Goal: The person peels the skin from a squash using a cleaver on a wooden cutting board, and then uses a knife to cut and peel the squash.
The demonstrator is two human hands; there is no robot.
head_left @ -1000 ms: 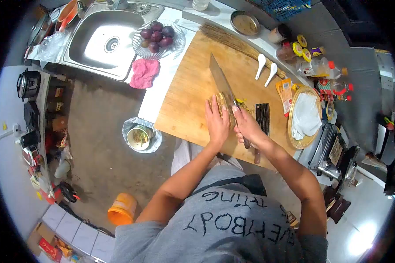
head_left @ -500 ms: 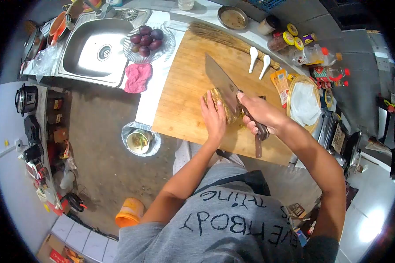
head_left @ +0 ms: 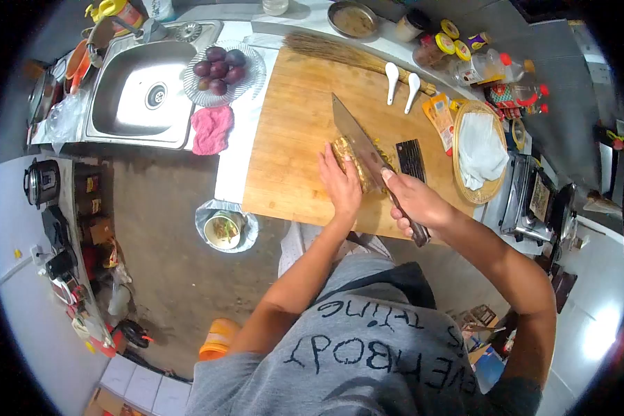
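My right hand is closed round the dark handle of a large kitchen knife. The blade points away from me and to the left, its edge against the right side of a golden-brown, rough-surfaced food roll. My left hand presses on the roll from the left, fingers bent over it. Part of the roll is hidden by this hand and the blade. Beneath lies a wooden cutting board, with small yellow bits beside the blade. A black ridged rectangular piece lies right of the knife.
Two white spoons and a bundle of dry twigs lie along the board's far side. A basket with white cloth stands right. Left are a glass plate of dark plums, a pink cloth and a sink.
The knife has shifted slightly toward me and lies closer along the roll. The black ridged piece shows more fully. My view has tilted a little.
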